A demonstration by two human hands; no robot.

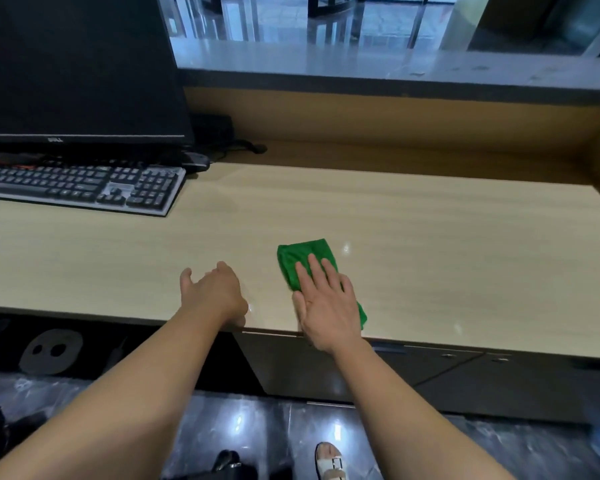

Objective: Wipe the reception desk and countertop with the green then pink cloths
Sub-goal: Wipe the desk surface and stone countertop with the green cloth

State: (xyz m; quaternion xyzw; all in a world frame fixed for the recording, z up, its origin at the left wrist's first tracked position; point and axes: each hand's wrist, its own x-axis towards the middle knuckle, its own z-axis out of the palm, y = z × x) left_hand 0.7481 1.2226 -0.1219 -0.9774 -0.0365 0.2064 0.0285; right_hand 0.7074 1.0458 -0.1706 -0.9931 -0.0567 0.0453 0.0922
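A folded green cloth (303,259) lies on the light wooden reception desk (430,251) near its front edge. My right hand (326,299) lies flat on the cloth's near half with straight fingers, pressing it to the desk. My left hand (215,292) rests on the desk just left of the cloth, fingers loosely curled and holding nothing. The raised grey countertop (361,64) runs along the back, above the desk. No pink cloth is in view.
A black monitor (77,71) and a grey keyboard (80,188) stand at the left of the desk, with cables (236,147) behind them. Dark drawers (447,372) sit under the desk's front edge. My feet are on a glossy dark floor (222,420).
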